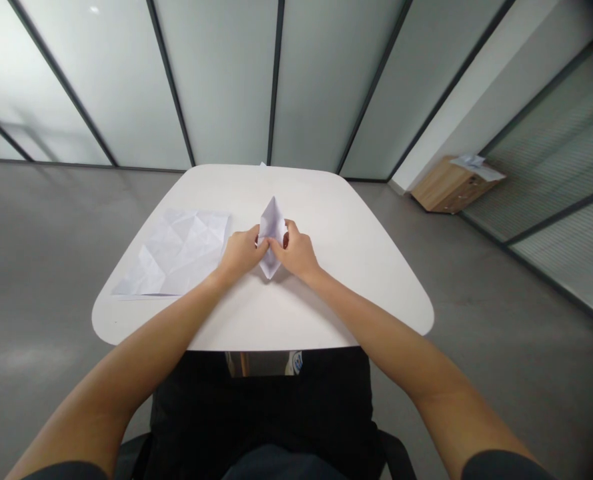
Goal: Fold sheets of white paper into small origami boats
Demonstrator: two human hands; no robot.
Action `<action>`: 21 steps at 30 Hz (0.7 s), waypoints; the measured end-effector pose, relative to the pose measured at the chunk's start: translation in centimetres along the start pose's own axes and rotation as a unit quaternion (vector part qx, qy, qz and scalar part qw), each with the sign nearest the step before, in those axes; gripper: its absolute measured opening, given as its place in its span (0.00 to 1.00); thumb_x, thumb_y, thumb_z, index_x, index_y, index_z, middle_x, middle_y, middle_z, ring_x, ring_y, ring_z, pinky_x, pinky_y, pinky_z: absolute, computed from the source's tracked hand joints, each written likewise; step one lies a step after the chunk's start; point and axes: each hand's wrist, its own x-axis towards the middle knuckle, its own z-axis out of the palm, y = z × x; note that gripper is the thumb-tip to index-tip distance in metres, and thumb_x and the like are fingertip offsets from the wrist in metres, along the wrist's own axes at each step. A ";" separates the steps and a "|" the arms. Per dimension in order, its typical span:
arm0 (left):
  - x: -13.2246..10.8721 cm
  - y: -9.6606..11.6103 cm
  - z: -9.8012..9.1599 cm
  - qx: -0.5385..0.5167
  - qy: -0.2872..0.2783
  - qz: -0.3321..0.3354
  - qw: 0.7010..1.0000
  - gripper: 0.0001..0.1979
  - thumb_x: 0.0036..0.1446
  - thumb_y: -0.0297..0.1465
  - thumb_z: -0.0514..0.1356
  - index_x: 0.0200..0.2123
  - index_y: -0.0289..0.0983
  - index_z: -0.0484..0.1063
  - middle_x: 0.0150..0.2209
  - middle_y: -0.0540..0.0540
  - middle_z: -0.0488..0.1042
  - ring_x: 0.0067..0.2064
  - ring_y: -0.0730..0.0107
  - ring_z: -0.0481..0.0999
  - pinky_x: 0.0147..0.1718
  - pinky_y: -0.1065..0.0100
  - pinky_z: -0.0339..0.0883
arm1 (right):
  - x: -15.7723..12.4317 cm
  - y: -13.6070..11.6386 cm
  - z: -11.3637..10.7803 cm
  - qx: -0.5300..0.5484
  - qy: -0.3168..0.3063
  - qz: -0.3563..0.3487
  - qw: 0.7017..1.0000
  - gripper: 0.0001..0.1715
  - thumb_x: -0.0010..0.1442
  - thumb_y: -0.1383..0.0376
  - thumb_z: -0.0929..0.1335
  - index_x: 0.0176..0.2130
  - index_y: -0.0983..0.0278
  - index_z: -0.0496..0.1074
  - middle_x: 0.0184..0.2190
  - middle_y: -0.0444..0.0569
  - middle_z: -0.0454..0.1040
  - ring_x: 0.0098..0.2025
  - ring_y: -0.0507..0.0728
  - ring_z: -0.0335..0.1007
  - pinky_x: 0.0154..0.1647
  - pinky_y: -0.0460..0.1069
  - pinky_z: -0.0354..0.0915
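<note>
A folded piece of white paper (273,223), pointed at its far and near ends, is held up over the middle of the table. My left hand (243,251) grips its left side, the thumb pressed on the paper's middle. On the other side, my right hand (295,251) grips the right edge, its thumb close to the left thumb. The fingers curl behind the paper and are partly hidden. To the left lie creased sheets of white paper (186,243), flat on the table and partly behind my left forearm.
The white table (356,280) has rounded corners, and its near edge is close to my lap. A wooden cabinet (449,187) with papers on top stands on the floor at the right. Frosted glass panels (226,80) rise beyond the table.
</note>
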 end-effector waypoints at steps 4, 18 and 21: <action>-0.1 0.3 0.1 0.024 -0.003 0.005 1.000 0.14 0.68 0.40 0.55 0.41 0.39 0.76 0.33 0.42 0.81 0.36 0.55 0.81 0.37 0.63 0.66 | -0.1 -0.4 0.3 -0.086 -0.004 -0.001 0.996 0.30 0.67 0.59 0.65 0.66 0.66 0.65 0.35 0.53 0.83 0.38 0.64 0.80 0.42 0.54 0.71; 1.3 -2.4 0.5 -0.394 -0.038 -0.131 0.909 0.21 0.62 0.49 0.64 0.45 0.38 0.81 0.35 0.47 0.81 0.35 0.63 0.80 0.37 0.65 0.75 | 1.1 1.8 -0.6 0.198 -0.018 0.097 0.975 0.24 0.67 0.60 0.62 0.55 0.60 0.79 0.31 0.46 0.80 0.26 0.56 0.76 0.29 0.51 0.76; 1.3 -2.6 0.3 -0.529 -0.075 -0.124 0.836 0.28 0.56 0.53 0.70 0.49 0.37 0.81 0.41 0.43 0.82 0.41 0.62 0.80 0.45 0.60 0.77 | 1.4 2.0 -0.8 0.292 -0.024 0.112 0.950 0.23 0.64 0.59 0.65 0.54 0.59 0.80 0.36 0.47 0.81 0.29 0.56 0.77 0.26 0.51 0.78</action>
